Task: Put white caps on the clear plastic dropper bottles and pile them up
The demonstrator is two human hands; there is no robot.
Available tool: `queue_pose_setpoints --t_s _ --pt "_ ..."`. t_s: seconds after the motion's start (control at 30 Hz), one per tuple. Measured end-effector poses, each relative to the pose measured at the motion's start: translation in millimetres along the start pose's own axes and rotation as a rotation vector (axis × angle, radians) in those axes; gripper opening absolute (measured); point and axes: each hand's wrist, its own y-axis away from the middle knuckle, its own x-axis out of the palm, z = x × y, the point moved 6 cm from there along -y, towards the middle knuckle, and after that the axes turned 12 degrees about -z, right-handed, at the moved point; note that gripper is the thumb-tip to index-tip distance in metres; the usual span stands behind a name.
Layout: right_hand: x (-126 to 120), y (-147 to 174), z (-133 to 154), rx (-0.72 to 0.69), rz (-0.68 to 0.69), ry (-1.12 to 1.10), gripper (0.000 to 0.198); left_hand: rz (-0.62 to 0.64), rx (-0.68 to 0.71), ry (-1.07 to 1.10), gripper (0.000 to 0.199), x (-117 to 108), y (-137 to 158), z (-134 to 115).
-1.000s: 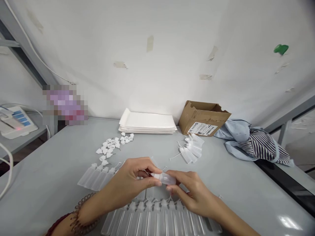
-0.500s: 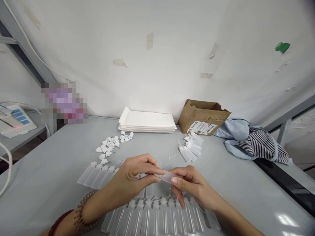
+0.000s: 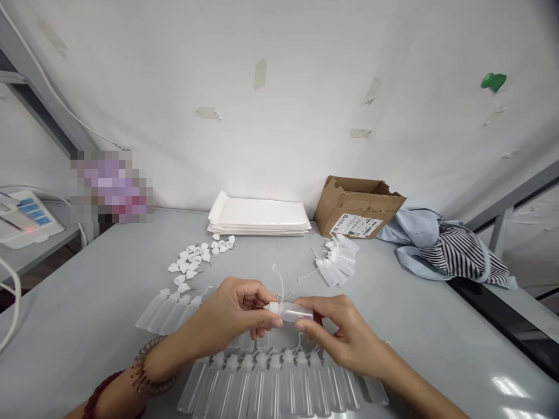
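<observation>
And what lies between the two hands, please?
In the head view, a translucent bottle spans them: left hand on its white top, right hand on its body.

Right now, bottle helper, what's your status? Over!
Left hand gripping white cap. Right hand gripping bottle, tipped sideways. Thin strap sticking up. Row of bottles nearby, not blocking.

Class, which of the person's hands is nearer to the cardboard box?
Right. The right hand is on the near side of the cardboard box, slightly to its left; the left hand is also on the near side, but farther left. Both hold one small bottle.
</observation>
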Motion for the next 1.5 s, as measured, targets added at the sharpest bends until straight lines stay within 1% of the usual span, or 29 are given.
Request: queue_pose_setpoints --t_s 0.07,0.1,0.17,0.23,0.27,0.33,0.37,0.4,0.47,0.53,0.57,0.6,0.67,0.77,0.87,0.97,1.03,1.07,1.1,1.17,1.27,1.3,1.33,1.43,1.47,1.5 --pt "-1.3 1.8 6.5 -0.223 -0.062 0.192 0.025 0.048 -0.030 0.013 0.016 0.7 -0.8 2.1" --pt "-1.2 3.3 8.6 -0.313 -0.089 0.276 0.025 0.066 -0.042 0.009 0.016 0.7 -1.2 3.0" --pt "-0.5 6.2 10.9 -0.438 -0.124 0.410 0.025 0.099 -0.064 0.001 0.017 1.3 -1.5 4.5" --pt "0.0 7.6 11.0 -0.482 -0.129 0.492 0.025 0.122 -0.074 -0.006 0.019 2.9 -0.9 5.0" --pt "0.2 7.9 10.6 -0.480 -0.121 0.514 0.025 0.124 -0.066 -0.010 0.020 3.9 -0.4 4.6" --pt "0.0 7.8 9.8 -0.446 -0.095 0.508 0.026 0.082 -0.017 -0.053 0.020 4.1 0.0 2.9" --pt "-0.4 7.3 9.3 -0.412 -0.080 0.474 0.026 0.043 0.037 -0.107 0.020 3.6 0.1 1.4" --pt "-1.1 6.3 8.7 -0.362 -0.066 0.418 0.027 -0.006 0.124 -0.182 0.018 2.7 0.3 -1.3" --pt "-3.1 3.3 6.3 -0.217 -0.050 0.270 0.028 -0.115 0.382 -0.366 0.013 1.7 3.0 -9.9" --pt "-4.6 0.0 2.2 -0.039 -0.040 0.122 0.029 -0.182 0.663 -0.507 0.008 4.2 9.6 -17.3" --pt "-4.5 -1.1 -0.2 0.048 -0.031 0.051 0.031 -0.196 0.771 -0.542 0.006 5.6 13.1 -19.0" --pt "-3.8 -1.6 -2.9 0.132 -0.017 -0.021 0.033 -0.201 0.846 -0.559 0.005 6.6 15.8 -19.6" --pt "-0.7 -1.0 -9.0 0.289 0.024 -0.171 0.037 -0.198 0.927 -0.572 0.003 7.7 19.4 -19.5" --pt "5.2 2.0 -18.7 0.475 0.070 -0.385 0.039 -0.196 0.992 -0.611 0.007 9.4 23.6 -20.5" --pt "9.9 4.1 -25.6 0.588 0.090 -0.535 0.043 -0.190 1.100 -0.709 0.015 13.6 29.8 -22.3" --pt "13.7 5.7 -29.1 0.682 0.109 -0.644 0.049 -0.215 1.235 -0.822 0.025 17.1 36.5 -24.0" --pt "15.6 6.9 -29.5 0.734 0.122 -0.711 0.047 -0.227 1.271 -0.846 0.028 17.5 38.3 -24.4" --pt "16.3 7.4 -29.3 0.752 0.128 -0.738 0.045 -0.223 1.261 -0.830 0.027 17.0 37.8 -24.3" --pt "16.9 7.8 -28.8 0.761 0.134 -0.761 0.044 -0.209 1.223 -0.794 0.026 16.1 36.1 -23.9" --pt "17.4 8.2 -27.8 0.764 0.140 -0.796 0.042 -0.179 1.110 -0.684 0.021 13.3 30.9 -22.9" --pt "16.2 7.7 -27.5 0.746 0.116 -0.811 0.043 -0.170 0.939 -0.519 0.013 8.9 23.4 -22.2" --pt "15.3 7.1 -27.6 0.737 0.103 -0.809 0.043 -0.169 0.870 -0.481 0.013 7.7 20.6 -21.8" --pt "14.0 6.4 -27.8 0.728 0.089 -0.803 0.042 -0.166 0.787 -0.448 0.017 6.6 17.7 -21.1" --pt "9.8 3.9 -27.6 0.687 0.057 -0.775 0.042 -0.144 0.484 -0.317 0.037 3.1 10.0 -17.2" --pt "8.6 3.2 -27.1 0.669 0.053 -0.760 0.043 -0.133 0.398 -0.263 0.038 2.4 8.8 -16.4" --pt "7.5 2.6 -26.3 0.650 0.051 -0.743 0.044 -0.116 0.326 -0.209 0.034 2.3 8.0 -16.0"
